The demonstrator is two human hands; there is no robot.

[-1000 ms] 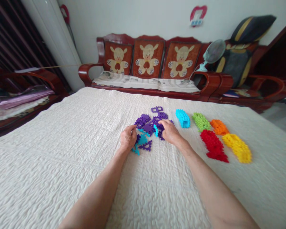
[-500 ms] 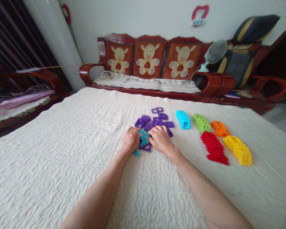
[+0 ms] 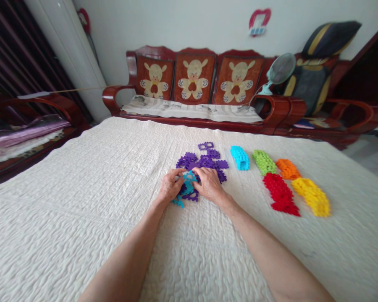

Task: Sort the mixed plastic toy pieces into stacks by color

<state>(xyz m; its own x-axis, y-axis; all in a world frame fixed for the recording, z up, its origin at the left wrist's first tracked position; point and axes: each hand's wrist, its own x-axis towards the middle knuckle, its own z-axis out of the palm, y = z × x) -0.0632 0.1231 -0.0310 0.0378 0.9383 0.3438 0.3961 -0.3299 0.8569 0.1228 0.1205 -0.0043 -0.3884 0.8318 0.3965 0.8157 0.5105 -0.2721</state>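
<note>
Between my two hands is a blue toothed building piece (image 3: pixel 189 183), seemingly several joined flat pieces. My left hand (image 3: pixel 171 184) grips its left side with bent fingers and thumb. On the right side, my right hand (image 3: pixel 210 183) has its fingers curled round the edge of the same piece. Purple toothed pieces (image 3: pixel 204 161) lie in a loose heap just beyond my hands. One more purple piece (image 3: pixel 192 196) shows below the blue one, and a blue bit (image 3: pixel 178 201) sticks out near my left wrist. My fingers hide part of the blue piece.
To the right lie joined blocks: light blue (image 3: pixel 240 158), green (image 3: pixel 263 162), orange (image 3: pixel 288 168), red (image 3: pixel 280 195) and yellow (image 3: pixel 311 196). All rest on a cream quilted cover (image 3: pixel 82 188). Behind stands a wooden sofa (image 3: pixel 176 121) with bear cushions and a small fan (image 3: pixel 281 68).
My hands have shifted slightly on the blue piece, and more of its top shows between my fingers. The whole view has moved a little; the heap and blocks stay put.
</note>
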